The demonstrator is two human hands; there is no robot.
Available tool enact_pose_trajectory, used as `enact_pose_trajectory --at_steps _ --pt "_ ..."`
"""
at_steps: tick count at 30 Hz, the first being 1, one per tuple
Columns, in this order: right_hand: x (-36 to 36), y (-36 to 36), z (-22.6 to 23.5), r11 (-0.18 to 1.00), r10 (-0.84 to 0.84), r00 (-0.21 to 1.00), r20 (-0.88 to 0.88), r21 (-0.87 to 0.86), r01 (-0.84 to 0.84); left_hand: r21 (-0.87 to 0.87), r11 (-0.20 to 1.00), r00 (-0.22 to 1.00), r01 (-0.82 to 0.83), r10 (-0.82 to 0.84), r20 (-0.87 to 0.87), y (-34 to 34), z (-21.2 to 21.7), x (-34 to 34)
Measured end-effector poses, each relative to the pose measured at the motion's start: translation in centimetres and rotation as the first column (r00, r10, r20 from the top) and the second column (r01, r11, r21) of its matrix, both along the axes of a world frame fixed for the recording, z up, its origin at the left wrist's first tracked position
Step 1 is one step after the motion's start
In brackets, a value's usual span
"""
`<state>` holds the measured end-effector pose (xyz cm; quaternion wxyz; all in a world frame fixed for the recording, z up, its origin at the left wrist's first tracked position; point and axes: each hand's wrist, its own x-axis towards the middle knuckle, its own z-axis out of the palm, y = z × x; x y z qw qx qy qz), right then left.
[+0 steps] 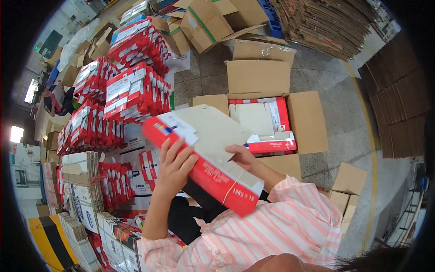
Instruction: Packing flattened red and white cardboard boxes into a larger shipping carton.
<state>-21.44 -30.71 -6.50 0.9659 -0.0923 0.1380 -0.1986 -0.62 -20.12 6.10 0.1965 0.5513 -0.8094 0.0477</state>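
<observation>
A bundle of flattened red, white and grey cartons (209, 134) is held tilted in front of my body, with a thin band around its near end. My left hand (176, 164) is closed on its red side, fingers spread over the edge. My right hand (244, 157) grips the opposite edge, with the thumb on the grey face; its other fingers are partly hidden. Just beyond the bundle stands an open brown cardboard box (309, 120), flaps folded out. Inside it lie similar flat red and white cartons (254, 116).
Stacks of red and white carton bundles (136, 90) rise on the left, with tied bundles (81, 181) nearer me. Empty brown boxes (210, 22) lie at the back. Flat cardboard piles (326, 22) stand back right and brown stacks (401, 97) at right. A person (59, 99) is far left.
</observation>
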Motion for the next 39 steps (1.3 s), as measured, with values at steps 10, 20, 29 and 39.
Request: enact_pose_trajectory --at_steps 10,20,29,39 --pt "-5.2 -5.6 -11.3 0.745 -0.611 0.622 -0.491 -0.088 0.662 0.324 0.879 0.875 -0.351 0.431 -0.221 1.3 -10.3 0.9" --pt "0.4 -14.1 -23.1 0.211 -0.754 0.293 -0.588 0.206 0.956 0.54 0.569 0.592 -0.62 0.791 -0.155 10.4 -11.9 4.6" --pt "-0.3 -13.1 -27.2 0.271 -0.777 0.336 -0.533 0.198 0.942 0.567 0.549 0.598 -0.614 0.792 -0.121 10.2 -11.8 5.2" --pt "-0.9 -15.9 -30.4 0.456 -0.755 0.358 -0.55 -0.047 0.889 0.647 0.543 0.614 -0.535 0.776 -0.144 10.2 -13.5 4.3"
